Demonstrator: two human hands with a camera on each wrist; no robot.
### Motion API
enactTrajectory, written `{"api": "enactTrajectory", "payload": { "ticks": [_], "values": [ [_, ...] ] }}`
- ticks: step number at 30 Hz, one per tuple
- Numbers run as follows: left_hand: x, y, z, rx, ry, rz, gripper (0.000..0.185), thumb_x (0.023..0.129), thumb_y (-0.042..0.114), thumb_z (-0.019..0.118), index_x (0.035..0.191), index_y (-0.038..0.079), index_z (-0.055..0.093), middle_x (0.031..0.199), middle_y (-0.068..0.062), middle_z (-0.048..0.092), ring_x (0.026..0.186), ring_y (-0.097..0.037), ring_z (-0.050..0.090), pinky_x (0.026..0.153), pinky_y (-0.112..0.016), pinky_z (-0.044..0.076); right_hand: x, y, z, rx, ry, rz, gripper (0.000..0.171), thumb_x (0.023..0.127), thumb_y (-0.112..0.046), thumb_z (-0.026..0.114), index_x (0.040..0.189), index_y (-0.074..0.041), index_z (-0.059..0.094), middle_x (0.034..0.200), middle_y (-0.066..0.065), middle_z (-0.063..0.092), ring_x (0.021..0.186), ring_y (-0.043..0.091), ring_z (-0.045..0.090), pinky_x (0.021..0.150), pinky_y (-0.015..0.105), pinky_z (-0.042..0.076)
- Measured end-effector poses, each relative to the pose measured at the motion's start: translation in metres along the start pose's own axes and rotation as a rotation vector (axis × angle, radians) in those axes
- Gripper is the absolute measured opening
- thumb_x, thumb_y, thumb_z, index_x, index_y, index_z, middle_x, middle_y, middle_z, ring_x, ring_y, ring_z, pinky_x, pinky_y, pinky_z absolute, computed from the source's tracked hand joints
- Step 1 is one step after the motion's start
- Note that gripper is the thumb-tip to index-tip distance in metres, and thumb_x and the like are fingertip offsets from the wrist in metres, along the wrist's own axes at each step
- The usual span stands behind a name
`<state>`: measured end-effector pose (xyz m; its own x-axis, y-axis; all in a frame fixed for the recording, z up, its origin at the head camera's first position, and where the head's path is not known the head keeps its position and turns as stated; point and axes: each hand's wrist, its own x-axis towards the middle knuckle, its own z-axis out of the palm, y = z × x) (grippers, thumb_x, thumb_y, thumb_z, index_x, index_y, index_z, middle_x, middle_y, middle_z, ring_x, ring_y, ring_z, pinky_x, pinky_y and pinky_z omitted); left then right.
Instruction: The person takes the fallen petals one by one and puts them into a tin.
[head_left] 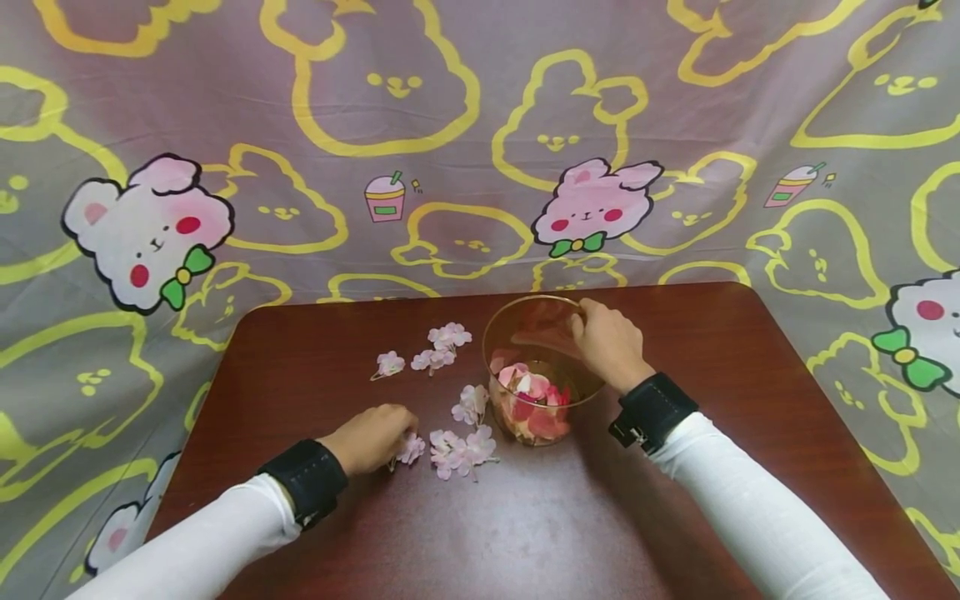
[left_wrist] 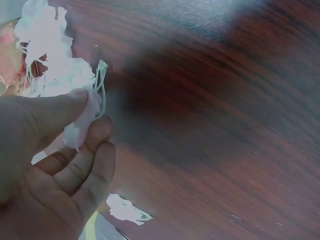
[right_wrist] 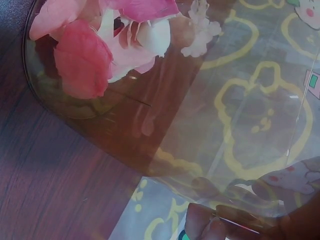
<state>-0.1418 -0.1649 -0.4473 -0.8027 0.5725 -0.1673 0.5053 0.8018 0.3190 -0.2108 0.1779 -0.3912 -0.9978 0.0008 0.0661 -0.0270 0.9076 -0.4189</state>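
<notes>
My left hand (head_left: 375, 437) pinches a small pale pink artificial blossom (left_wrist: 82, 120) between thumb and fingertips, just above the table's left part. Its thin pale stem sticks up beside the thumb in the left wrist view. With the right hand (head_left: 611, 342) I grip the rim of a transparent amber bowl (head_left: 504, 329), thumb and fingers on either side of its wall. Pink, red and white petals (head_left: 534, 400) lie in the bottom of the bowl. Between the left hand and the bowl lies a cluster of pale pink blossoms (head_left: 457, 452), with another blossom (head_left: 468, 404) close to the bowl's wall.
Farther back on the brown wooden table (head_left: 675, 333) lie more pale blossoms (head_left: 450, 336), one of them a single blossom (head_left: 390, 363) toward the left. A grey cloth with yellow outlines and cartoon faces (head_left: 450, 125) hangs behind the table and along its sides.
</notes>
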Motion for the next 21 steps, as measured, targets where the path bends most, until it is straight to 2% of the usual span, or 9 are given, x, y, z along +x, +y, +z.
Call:
{"api": "enactTrajectory", "payload": {
  "ticks": [12,18,21],
  "values": [
    [0.010,0.005,-0.024,-0.031,0.025,-0.011,0.008,0.089,-0.001,0.071,0.094,0.005,0.069,0.084,-0.003,0.067,0.073,-0.011,0.056,0.065,-0.027,0.049,0.000,0.000,-0.001,0.007,0.002,-0.007,0.024,0.104,-0.026,0.049,0.089,-0.010,0.056,0.066,0.004,0.044,0.062,0.026,0.052,0.050,0.033,0.031],
    [0.015,0.005,-0.039,-0.008,0.102,0.038,0.007,0.089,-0.001,0.070,0.090,0.005,0.068,0.079,-0.001,0.065,0.071,-0.010,0.056,0.064,-0.027,0.048,0.000,0.000,0.000,0.007,0.001,-0.006,0.024,0.104,-0.026,0.049,0.090,-0.009,0.057,0.066,0.005,0.045,0.062,0.026,0.053,0.050,0.033,0.032],
    [0.017,0.006,-0.044,-0.009,0.141,0.046,0.007,0.089,-0.001,0.069,0.093,0.004,0.069,0.082,-0.002,0.066,0.073,-0.012,0.056,0.066,-0.028,0.049,0.000,0.000,0.000,0.007,0.000,-0.006,0.023,0.104,-0.027,0.049,0.090,-0.009,0.057,0.066,0.005,0.046,0.062,0.026,0.053,0.050,0.033,0.032]
  ]
}}
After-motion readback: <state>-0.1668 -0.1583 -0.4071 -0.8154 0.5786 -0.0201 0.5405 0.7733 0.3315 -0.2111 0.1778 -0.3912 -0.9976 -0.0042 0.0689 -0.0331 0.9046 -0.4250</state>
